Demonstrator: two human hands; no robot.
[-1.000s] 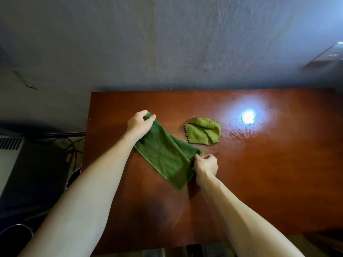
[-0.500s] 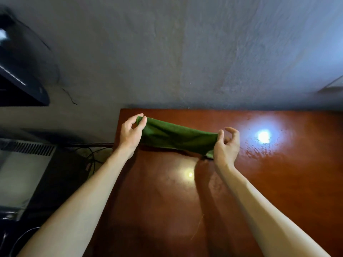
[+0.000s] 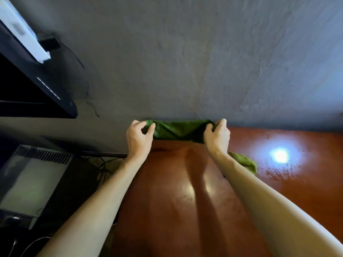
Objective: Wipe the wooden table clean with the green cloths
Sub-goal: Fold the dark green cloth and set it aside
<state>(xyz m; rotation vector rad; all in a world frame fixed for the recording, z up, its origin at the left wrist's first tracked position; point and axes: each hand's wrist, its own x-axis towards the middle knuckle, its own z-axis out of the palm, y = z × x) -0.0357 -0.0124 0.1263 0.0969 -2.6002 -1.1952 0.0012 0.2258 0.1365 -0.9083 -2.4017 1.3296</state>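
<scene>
A dark green cloth [image 3: 179, 130] hangs stretched between both hands, lifted above the far left part of the wooden table [image 3: 185, 210]. My left hand [image 3: 139, 138] pinches its left end and my right hand [image 3: 217, 135] grips its right end. A second, lighter green cloth [image 3: 246, 162] lies crumpled on the table, partly hidden behind my right forearm.
A grey wall [image 3: 185, 62] rises right behind the table. Left of the table stand a grey vented box [image 3: 35, 179] and loose cables [image 3: 104, 164]; a dark shelf [image 3: 37, 89] juts out at upper left. A bright light glare [image 3: 280, 155] shows on the tabletop.
The dark cloth went from lying flat on the table to being lifted and held taut in the air. Both hands rose toward the wall, and the view tilted upward.
</scene>
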